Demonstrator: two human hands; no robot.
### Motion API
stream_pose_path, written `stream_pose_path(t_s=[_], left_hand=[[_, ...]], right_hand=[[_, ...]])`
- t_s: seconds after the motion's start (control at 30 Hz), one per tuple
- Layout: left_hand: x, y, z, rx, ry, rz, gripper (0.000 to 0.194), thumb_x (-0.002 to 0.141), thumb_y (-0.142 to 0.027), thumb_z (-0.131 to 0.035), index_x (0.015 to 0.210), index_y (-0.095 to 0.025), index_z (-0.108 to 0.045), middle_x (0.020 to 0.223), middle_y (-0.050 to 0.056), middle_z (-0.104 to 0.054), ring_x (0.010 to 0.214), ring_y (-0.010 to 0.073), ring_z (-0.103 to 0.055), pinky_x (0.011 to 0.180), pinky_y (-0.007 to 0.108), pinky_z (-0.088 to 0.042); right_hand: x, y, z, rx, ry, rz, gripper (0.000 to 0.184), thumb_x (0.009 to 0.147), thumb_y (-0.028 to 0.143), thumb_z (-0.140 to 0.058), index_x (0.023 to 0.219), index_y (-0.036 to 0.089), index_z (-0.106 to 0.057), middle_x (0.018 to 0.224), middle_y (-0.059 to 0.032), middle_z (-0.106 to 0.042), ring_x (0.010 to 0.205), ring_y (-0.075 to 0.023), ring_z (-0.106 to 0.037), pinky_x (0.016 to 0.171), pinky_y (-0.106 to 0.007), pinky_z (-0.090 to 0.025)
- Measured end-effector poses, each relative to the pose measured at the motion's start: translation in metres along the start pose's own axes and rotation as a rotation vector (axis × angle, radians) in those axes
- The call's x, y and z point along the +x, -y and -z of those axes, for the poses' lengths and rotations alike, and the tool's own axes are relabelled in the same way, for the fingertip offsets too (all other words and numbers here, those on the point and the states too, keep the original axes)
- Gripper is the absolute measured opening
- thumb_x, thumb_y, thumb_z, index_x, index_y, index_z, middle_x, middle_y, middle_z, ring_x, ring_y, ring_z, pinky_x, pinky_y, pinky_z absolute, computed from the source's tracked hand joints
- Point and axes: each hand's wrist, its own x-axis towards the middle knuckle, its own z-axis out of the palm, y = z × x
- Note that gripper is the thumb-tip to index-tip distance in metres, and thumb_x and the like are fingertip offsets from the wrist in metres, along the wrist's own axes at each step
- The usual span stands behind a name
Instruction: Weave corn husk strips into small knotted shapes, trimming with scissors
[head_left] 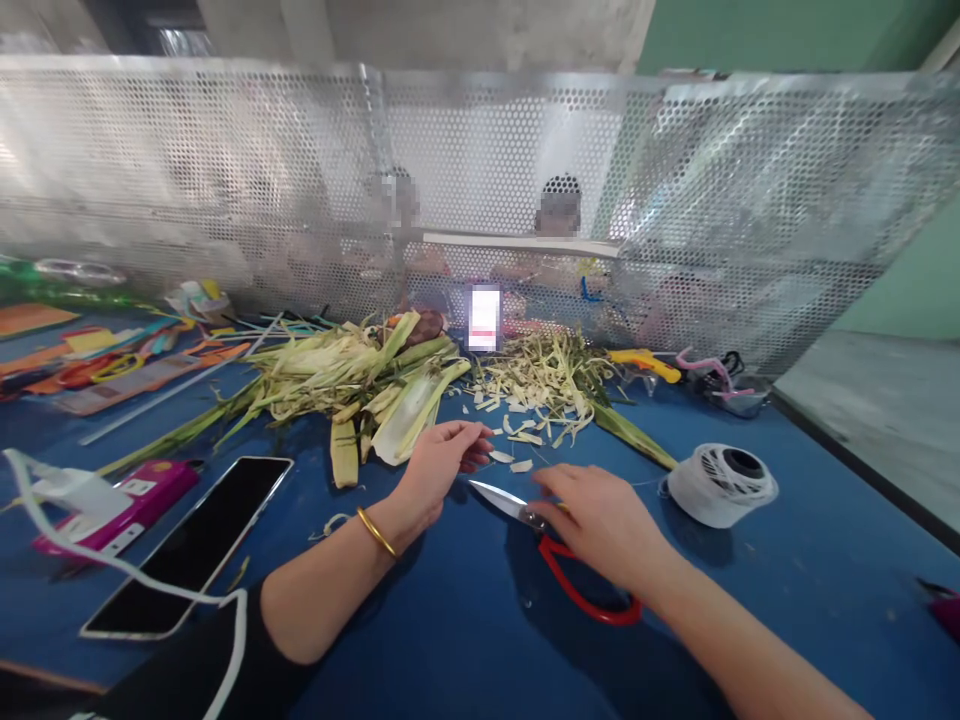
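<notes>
My left hand [442, 462], a gold bangle on its wrist, hovers over the blue tabletop with thumb and fingers pressed together. Whatever the fingertips pinch is too small to make out. My right hand [596, 515] is closed around the pivot area of a pair of scissors [504, 500]; their blade points left towards my left hand. The red handle loop [581, 592] sticks out below my palm, and the undersides of my fingers are hidden. Right of that hand stands a spool of white thread [721, 487]. Small pale husk scraps [519, 465] lie just beyond my fingertips.
Dried corn husks [322, 375] and a heap of shreds [551, 375] lie along the back. A phone [195, 545], a purple power bank [139, 505] and a white cable [241, 640] are at left. A yellow glue gun [645, 362] lies before the perforated metal screen [480, 130].
</notes>
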Motion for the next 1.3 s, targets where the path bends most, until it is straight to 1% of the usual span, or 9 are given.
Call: stream_pose_path(t_s=[0.13,0.37,0.53,0.6,0.73,0.9,1.03,1.2,1.3], left_hand=[[0.010,-0.009,0.010,0.077,-0.055,-0.081,0.019,0.074,-0.032,-0.062,0.075,-0.015,-0.069,0.069,0.004,-0.067,0.058,0.0097,-0.058,0.054,0.020,-0.042],[0.016,-0.031,0.026,0.084,-0.229,-0.261,0.018,0.070,-0.032,-0.063,0.073,-0.015,-0.069,0.066,0.002,-0.066,0.056,0.0096,-0.057,0.056,0.020,-0.042],[0.009,-0.033,0.022,0.027,-0.204,-0.263,0.018,0.072,-0.031,-0.062,0.074,-0.015,-0.069,0.064,0.000,-0.065,0.055,0.0091,-0.056,0.054,0.020,-0.042],[0.008,-0.032,0.021,0.030,-0.170,-0.252,0.017,0.073,-0.030,-0.061,0.074,-0.015,-0.069,0.064,0.001,-0.065,0.054,0.0088,-0.056,0.054,0.020,-0.042],[0.007,-0.028,0.021,0.047,-0.109,-0.198,0.016,0.075,-0.029,-0.060,0.074,-0.016,-0.069,0.066,0.001,-0.066,0.055,0.0084,-0.056,0.054,0.020,-0.042],[0.007,-0.029,0.024,0.043,-0.085,-0.162,0.016,0.077,-0.026,-0.058,0.073,-0.015,-0.069,0.065,0.001,-0.065,0.055,0.0076,-0.056,0.054,0.019,-0.041],[0.007,-0.033,0.027,-0.019,-0.112,-0.159,0.015,0.076,-0.027,-0.059,0.072,-0.016,-0.068,0.064,0.001,-0.065,0.053,0.0080,-0.055,0.054,0.020,-0.041],[0.009,-0.043,0.037,-0.120,-0.208,-0.206,0.016,0.073,-0.029,-0.062,0.073,-0.014,-0.068,0.066,0.002,-0.065,0.056,0.0084,-0.056,0.054,0.019,-0.041],[0.012,-0.050,0.046,-0.153,-0.269,-0.237,0.017,0.072,-0.030,-0.063,0.072,-0.014,-0.068,0.068,0.003,-0.066,0.057,0.0088,-0.056,0.054,0.019,-0.041]], right_hand=[[-0.003,0.004,-0.004,-0.451,0.034,0.191,0.010,0.084,0.027,-0.060,0.083,0.017,-0.064,0.078,-0.0063,-0.065,0.074,-0.0216,-0.061,0.065,-0.032,-0.040],[0.006,-0.024,-0.004,-0.456,-0.028,0.072,0.020,0.091,0.026,-0.045,0.093,0.020,-0.064,0.086,-0.0077,-0.066,0.079,-0.0212,-0.060,0.069,-0.031,-0.040],[0.031,-0.056,0.001,-0.205,-0.154,-0.105,0.033,0.086,0.016,-0.038,0.107,0.020,-0.063,0.108,-0.0090,-0.065,0.094,-0.0223,-0.060,0.080,-0.033,-0.044],[0.049,-0.066,0.003,-0.034,-0.043,-0.251,0.033,0.077,0.008,-0.043,0.093,0.021,-0.069,0.103,-0.0072,-0.067,0.094,-0.0209,-0.060,0.083,-0.032,-0.043],[0.092,-0.078,0.008,0.104,0.171,-0.290,0.024,0.060,0.003,-0.050,0.056,0.018,-0.067,0.059,-0.0011,-0.067,0.060,-0.0154,-0.061,0.063,-0.026,-0.047],[0.132,-0.081,0.024,0.210,0.109,-0.291,0.020,0.066,0.011,-0.052,0.068,0.017,-0.071,0.067,-0.0038,-0.070,0.070,-0.0168,-0.062,0.070,-0.028,-0.047],[0.129,-0.059,0.024,0.312,0.172,-0.267,0.020,0.072,0.020,-0.054,0.079,0.018,-0.073,0.075,-0.0049,-0.072,0.074,-0.0170,-0.064,0.069,-0.028,-0.049],[0.113,-0.038,0.007,0.528,0.671,-0.177,0.023,0.061,0.028,-0.073,0.082,0.019,-0.074,0.076,-0.0033,-0.073,0.070,-0.0184,-0.067,0.067,-0.031,-0.053],[0.121,-0.047,0.009,0.601,0.164,-0.212,0.023,0.064,0.028,-0.072,0.087,0.022,-0.072,0.092,-0.0044,-0.073,0.088,-0.0199,-0.066,0.082,-0.035,-0.051]])
